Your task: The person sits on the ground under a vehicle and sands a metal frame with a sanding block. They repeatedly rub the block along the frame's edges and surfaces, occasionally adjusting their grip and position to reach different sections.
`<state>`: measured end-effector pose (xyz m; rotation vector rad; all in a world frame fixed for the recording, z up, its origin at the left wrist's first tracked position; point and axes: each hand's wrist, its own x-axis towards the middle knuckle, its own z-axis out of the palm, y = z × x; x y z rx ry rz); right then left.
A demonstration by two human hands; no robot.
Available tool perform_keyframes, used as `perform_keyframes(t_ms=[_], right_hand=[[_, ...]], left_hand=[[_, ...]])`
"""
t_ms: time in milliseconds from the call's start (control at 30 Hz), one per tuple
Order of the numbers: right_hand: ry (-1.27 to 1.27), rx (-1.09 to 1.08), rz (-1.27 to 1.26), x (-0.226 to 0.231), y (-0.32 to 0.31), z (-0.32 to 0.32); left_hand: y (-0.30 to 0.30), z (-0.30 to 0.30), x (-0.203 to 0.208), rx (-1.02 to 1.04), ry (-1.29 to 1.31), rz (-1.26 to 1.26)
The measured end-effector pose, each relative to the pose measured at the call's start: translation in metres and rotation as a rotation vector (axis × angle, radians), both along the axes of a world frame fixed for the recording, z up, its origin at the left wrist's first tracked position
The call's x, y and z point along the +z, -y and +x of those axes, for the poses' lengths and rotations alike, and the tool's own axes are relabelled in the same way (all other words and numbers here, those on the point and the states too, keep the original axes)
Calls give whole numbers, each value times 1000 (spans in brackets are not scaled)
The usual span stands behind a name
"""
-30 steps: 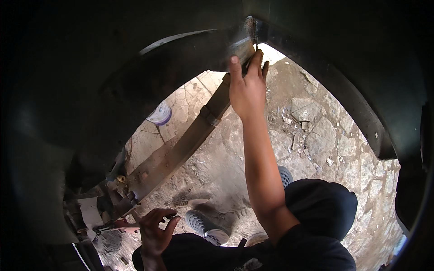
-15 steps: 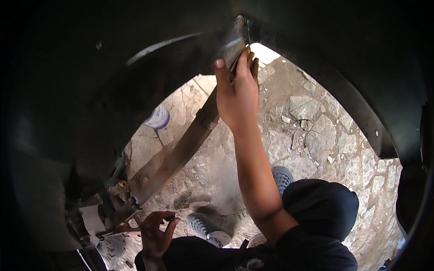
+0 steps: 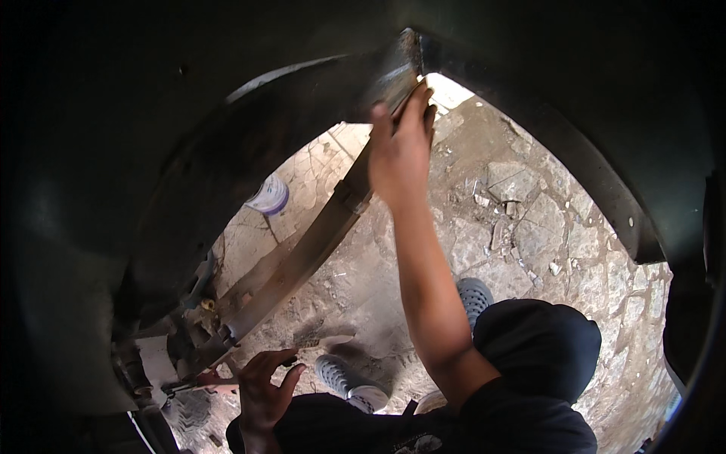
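Note:
A long rusty leaf spring (image 3: 302, 261) runs from the lower left up to a grey metal bracket (image 3: 393, 72) under the dark wheel arch (image 3: 249, 129). My right hand (image 3: 401, 147) reaches up, fingers wrapped over the bracket's lower edge at the spring's top end. My left hand (image 3: 265, 386) is low at the left beside the spring's lower mount (image 3: 204, 333), its fingers curled. A thin reddish tool (image 3: 208, 387) runs from the mount to its palm. Whether the hand grips the tool is unclear.
Cracked stony ground (image 3: 529, 227) lies below. A white and purple container (image 3: 268, 197) sits on it at the back left. My grey shoes (image 3: 344, 378) and dark-clothed knees (image 3: 541, 344) fill the bottom. Dark bodywork (image 3: 605, 189) rings the opening.
My right hand has slid a little along the bracket, with its fingers now straighter over the edge. My left hand stays by the lower mount, barely moved.

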<state>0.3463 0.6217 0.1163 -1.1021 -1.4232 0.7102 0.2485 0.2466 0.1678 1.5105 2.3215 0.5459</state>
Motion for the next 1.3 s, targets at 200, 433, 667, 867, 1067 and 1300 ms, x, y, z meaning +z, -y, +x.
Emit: perform_keyframes(t_ms=[200,433,667,867,1067,1300], right_hand=[[-21,125,88,-14,44,-15],[-197,136,112,-1,59,-38],[-270,128,116,-9,31,-31],[-211,82,183,-12,45,-41],[-231,31,313,17,71,-46],[-318,-80,441,-5,66,-49]], left_hand=[[3,-4,-3,-4,61,-9],[-5,4,-6,-3,255,-27],[-16,16,-23,-162,329,-35],[-11,9,-27,-276,109,-82],[-6,7,-23,-196,217,-42],[-1,7,-36,-184,245,-79]])
